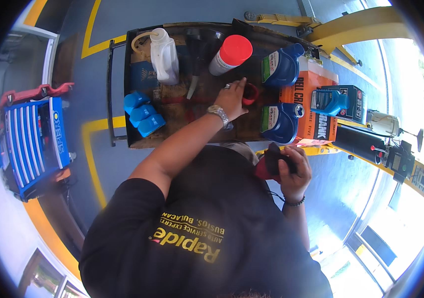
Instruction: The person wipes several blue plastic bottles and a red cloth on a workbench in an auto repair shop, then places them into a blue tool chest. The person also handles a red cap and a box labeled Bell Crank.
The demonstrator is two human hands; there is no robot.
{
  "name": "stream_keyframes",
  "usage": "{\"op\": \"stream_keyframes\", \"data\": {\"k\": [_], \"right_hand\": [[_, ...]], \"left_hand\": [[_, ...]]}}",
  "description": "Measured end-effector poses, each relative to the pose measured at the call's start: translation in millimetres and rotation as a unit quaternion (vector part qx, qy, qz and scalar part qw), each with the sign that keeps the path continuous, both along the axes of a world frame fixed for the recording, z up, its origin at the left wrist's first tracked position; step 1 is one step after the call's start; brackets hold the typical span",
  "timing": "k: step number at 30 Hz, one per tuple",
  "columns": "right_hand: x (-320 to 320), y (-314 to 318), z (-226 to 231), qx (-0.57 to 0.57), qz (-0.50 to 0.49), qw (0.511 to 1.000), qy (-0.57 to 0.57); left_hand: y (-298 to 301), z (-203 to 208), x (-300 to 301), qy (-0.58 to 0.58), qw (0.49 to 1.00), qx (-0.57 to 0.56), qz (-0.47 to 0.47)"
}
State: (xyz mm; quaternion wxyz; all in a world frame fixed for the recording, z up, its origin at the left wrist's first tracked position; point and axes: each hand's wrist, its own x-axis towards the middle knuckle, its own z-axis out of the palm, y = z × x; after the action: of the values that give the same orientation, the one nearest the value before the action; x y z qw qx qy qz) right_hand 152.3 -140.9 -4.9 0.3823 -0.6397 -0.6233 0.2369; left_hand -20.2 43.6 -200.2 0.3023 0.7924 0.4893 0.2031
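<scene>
My left hand point(232, 102), with a watch on its wrist, reaches over the table. Its fingers and thumb close around a small red round thing point(251, 93) with a dark middle; its exact kind is unclear. Near my body, my right hand point(295, 174) is closed on a bunched dark red and black cloth point(270, 164). Beyond my left hand stands a white canister with a red lid point(235, 49). Blue oil bottles point(280, 67) point(279, 121) stand to its right, the nearer one uncapped.
On the worn table point(172, 119) are a white jug with a hose point(164, 57), a black funnel point(194, 64) and several light-blue bottles point(143, 114). An orange box point(316, 107) and a teal bottle point(329, 102) stand right. A blue tool cabinet point(33, 144) is at far left.
</scene>
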Motion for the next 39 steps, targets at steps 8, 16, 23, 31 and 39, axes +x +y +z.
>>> {"op": "stream_keyframes", "data": {"k": [8,16,23,31,39], "right_hand": [[36,-1,3,-0.007,-0.185,0.855,0.484],[-32,89,-79,-0.200,0.061,0.975,0.075],[-76,159,-153,-0.219,0.119,0.923,-0.293],[-65,161,-149,-0.287,0.124,0.912,-0.265],[-57,137,-181,-0.306,-0.049,0.943,0.125]], "left_hand": [[-69,13,-107,0.166,0.981,0.007,-0.098],[-84,19,-141,0.055,0.998,-0.028,0.008],[-108,44,-175,-0.165,0.970,-0.122,0.132],[-107,42,-190,-0.192,0.953,-0.139,0.187],[-95,67,-188,-0.226,0.938,-0.220,0.142]]}}
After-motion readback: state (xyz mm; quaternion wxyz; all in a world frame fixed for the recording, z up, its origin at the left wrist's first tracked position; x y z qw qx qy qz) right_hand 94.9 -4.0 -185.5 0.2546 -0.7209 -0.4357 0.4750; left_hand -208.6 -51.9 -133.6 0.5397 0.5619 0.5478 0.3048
